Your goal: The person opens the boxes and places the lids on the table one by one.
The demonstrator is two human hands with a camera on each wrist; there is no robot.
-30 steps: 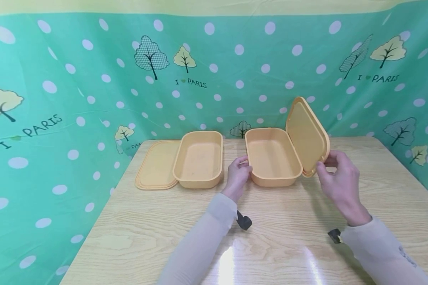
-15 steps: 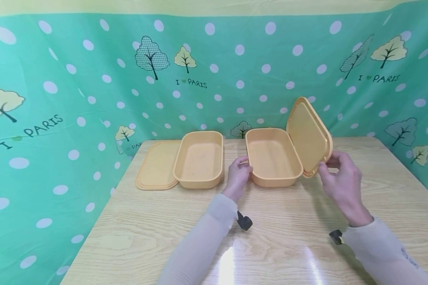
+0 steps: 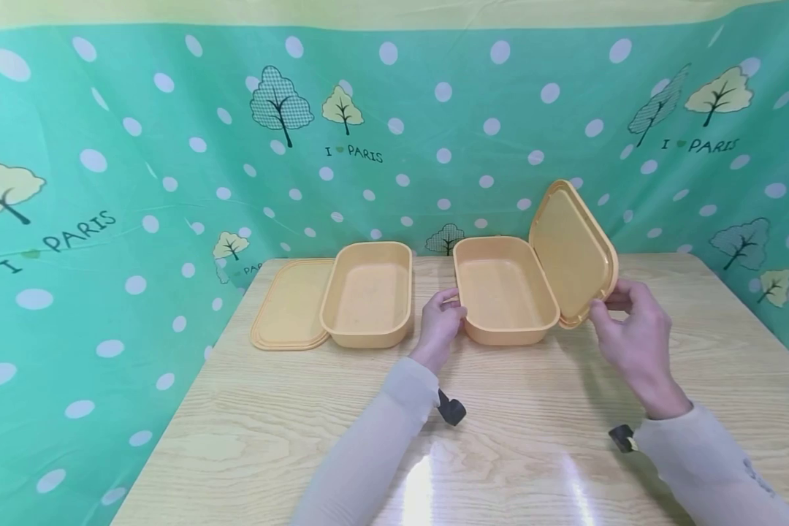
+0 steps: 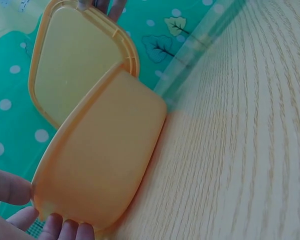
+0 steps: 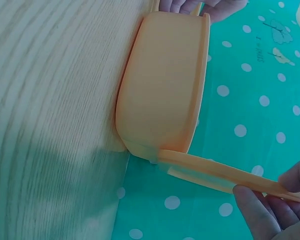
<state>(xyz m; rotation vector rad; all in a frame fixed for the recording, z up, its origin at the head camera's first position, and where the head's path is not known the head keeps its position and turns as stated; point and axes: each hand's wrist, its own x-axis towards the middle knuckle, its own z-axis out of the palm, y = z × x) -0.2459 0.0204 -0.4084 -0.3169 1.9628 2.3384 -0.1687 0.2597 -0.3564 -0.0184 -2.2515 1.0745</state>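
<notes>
A rectangular yellow-orange plastic food container (image 3: 506,288) stands uncovered on the table, and its inside shows nothing in it. My left hand (image 3: 439,329) holds its left side; in the left wrist view the thumb (image 4: 10,187) lies at the rim and the fingertips (image 4: 67,229) against the wall. To the right, a matching lid (image 3: 570,256) stands steeply tilted, its lower edge beside the container's right rim. My right hand (image 3: 634,336) pinches the lid's near right edge, with thumb and fingers on opposite faces in the right wrist view.
Left of my left hand stands a second uncovered container (image 3: 368,292) of the same kind. Another lid (image 3: 291,307) lies flat beside it, partly hidden by it. A green dotted cloth (image 3: 394,146) hangs behind the wooden table (image 3: 513,438).
The held lid has leaned slightly farther to the right, away from the container, with my right hand moving along. My left hand and both containers keep their places.
</notes>
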